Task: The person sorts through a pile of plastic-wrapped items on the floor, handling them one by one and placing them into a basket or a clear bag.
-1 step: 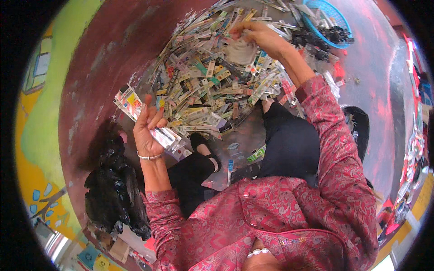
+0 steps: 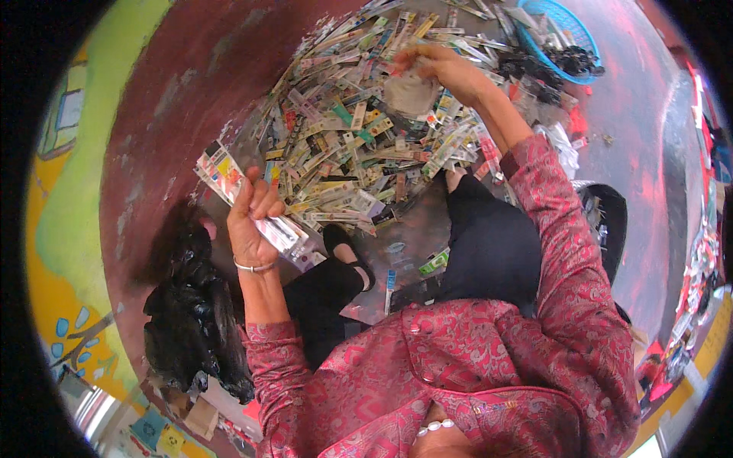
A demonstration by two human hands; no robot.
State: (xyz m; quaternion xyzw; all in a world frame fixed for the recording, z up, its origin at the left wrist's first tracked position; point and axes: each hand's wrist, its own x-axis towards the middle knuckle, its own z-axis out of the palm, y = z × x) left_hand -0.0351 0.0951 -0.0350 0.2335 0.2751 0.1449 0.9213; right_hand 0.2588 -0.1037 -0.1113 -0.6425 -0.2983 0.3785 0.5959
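My left hand point(image 2: 256, 217) is closed around a bundle of long, slim packets point(image 2: 224, 177), in clear wrappers with white, red and yellow print. The bundle sticks out past the fingers at the upper left and below the palm at the lower right. Ahead of me a wide heap of similar narrow packets point(image 2: 328, 145) spreads over the floor. My right hand point(image 2: 450, 72) is over the far part of this heap, beside a pale, roundish translucent thing point(image 2: 411, 95). Its fingers are bent and smeared by motion, so whether they hold a packet cannot be made out.
A blue plastic basket point(image 2: 584, 38) holding packets and black plastic stands at the far right. Black plastic bags point(image 2: 191, 320) lie at my left. A dark container point(image 2: 607, 225) is beside my right leg. My shoe point(image 2: 343, 252) touches the heap's near edge.
My left fingers have curled a little more over the bundle. My right hand has shifted slightly right and downward in the picture above the heap.
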